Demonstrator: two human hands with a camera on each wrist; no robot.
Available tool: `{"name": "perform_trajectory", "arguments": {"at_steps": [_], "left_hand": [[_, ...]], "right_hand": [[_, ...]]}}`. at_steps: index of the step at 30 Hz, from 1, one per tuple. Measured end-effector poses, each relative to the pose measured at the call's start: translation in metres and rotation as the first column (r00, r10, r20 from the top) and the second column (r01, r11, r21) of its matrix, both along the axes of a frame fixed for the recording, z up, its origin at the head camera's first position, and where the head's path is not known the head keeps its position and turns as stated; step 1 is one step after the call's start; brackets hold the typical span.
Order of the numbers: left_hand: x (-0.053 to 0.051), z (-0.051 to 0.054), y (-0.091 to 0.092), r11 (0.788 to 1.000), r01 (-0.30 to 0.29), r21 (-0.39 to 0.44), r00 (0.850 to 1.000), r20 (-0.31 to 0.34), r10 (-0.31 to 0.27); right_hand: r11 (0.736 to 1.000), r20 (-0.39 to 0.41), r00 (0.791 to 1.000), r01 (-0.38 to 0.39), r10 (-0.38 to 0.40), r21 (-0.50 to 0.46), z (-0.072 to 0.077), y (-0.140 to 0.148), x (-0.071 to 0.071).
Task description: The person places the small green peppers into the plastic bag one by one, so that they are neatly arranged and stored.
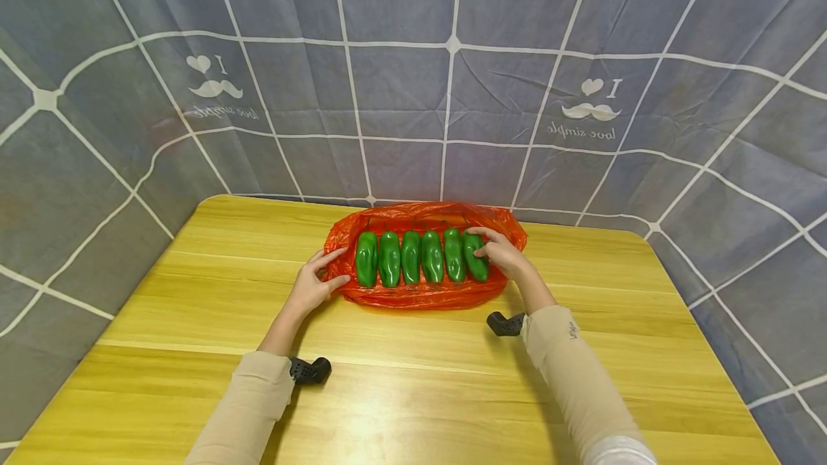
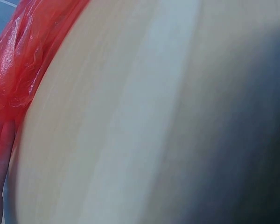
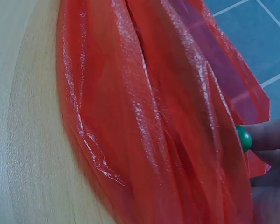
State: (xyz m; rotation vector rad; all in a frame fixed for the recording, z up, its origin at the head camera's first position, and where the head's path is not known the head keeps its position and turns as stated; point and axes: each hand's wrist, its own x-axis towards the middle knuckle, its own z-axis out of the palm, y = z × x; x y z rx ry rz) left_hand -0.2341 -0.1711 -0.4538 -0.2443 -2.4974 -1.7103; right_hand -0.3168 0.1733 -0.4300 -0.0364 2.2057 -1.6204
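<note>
A red plastic bag [image 1: 413,298] lies spread open near the table's far edge. Several long green peppers [image 1: 410,257] stand side by side in a row inside it, stems away from me. My right hand [image 1: 500,251] grips the rightmost green pepper [image 1: 474,258] between thumb and fingers; in the right wrist view only a bit of green pepper [image 3: 244,138] shows past the bag's folds. At the bag's left end my left hand [image 1: 314,285] touches the plastic with thumb and fingers spread apart. Most of that hand is out of the left wrist view.
The wooden table [image 1: 413,393] carries the bag. A grey curtain [image 1: 400,92] with white lines hangs behind the table and on both sides. Black wrist devices [image 1: 311,371] sit at both sleeve cuffs.
</note>
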Motion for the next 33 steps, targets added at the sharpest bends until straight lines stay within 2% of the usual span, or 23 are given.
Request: {"name": "perform_trajectory", "arguments": {"at_steps": [9,19,28,33], "left_hand": [[0.001,-0.001,0.001,1.0,-0.009,-0.027,1.0,-0.002,0.009],[0.001,0.0,0.0,1.0,-0.005,-0.021,1.0,0.006,0.005],[0.001,0.0,0.0,1.0,0.009,0.002,1.0,0.017,-0.009],[0.001,0.0,0.0,1.0,0.005,-0.009,1.0,0.015,-0.004]], "right_hand": [[0.999,-0.052,0.998,0.033,-0.032,0.026,-0.009,0.0,-0.003],[0.99,-0.154,0.987,0.054,-0.034,0.128,-0.014,-0.001,-0.001],[0.969,-0.245,0.968,0.016,0.046,0.245,-0.018,0.0,0.0],[0.956,-0.267,0.958,-0.021,0.102,0.293,-0.017,0.002,0.001]]}}
